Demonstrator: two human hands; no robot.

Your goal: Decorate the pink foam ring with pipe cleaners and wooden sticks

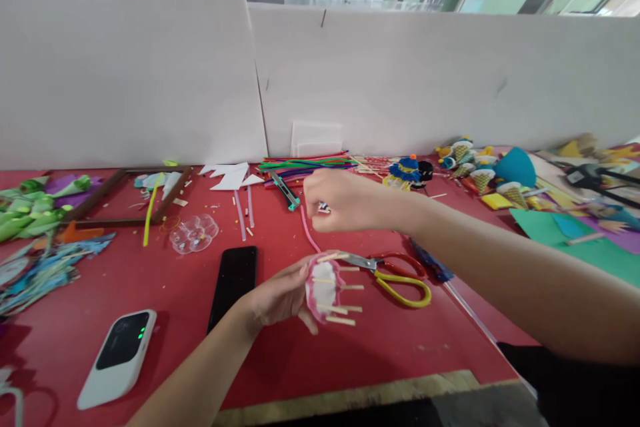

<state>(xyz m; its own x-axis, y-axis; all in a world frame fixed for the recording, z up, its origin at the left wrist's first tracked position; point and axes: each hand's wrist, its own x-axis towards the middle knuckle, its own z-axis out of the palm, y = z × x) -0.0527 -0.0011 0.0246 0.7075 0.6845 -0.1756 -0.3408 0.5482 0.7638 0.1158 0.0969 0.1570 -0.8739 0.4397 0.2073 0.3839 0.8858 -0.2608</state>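
My left hand (280, 297) holds a small round craft piece (324, 288), white inside with a pink pipe-cleaner rim and several short wooden sticks poking out of it. Raised above it, my right hand (345, 201) is closed in a pinch on the pink pipe cleaner (307, 230), which runs down to the craft piece. Yellow-handled scissors (400, 277) lie on the red table (280, 353) just right of the craft piece.
A black phone (233, 283) lies left of my left hand; a white device (117, 357) sits at front left. Coloured pipe cleaners (310, 164), a cutter (286, 191), a wooden frame (125, 197) and paper crafts (480, 170) crowd the back. White partitions (150, 80) stand behind.
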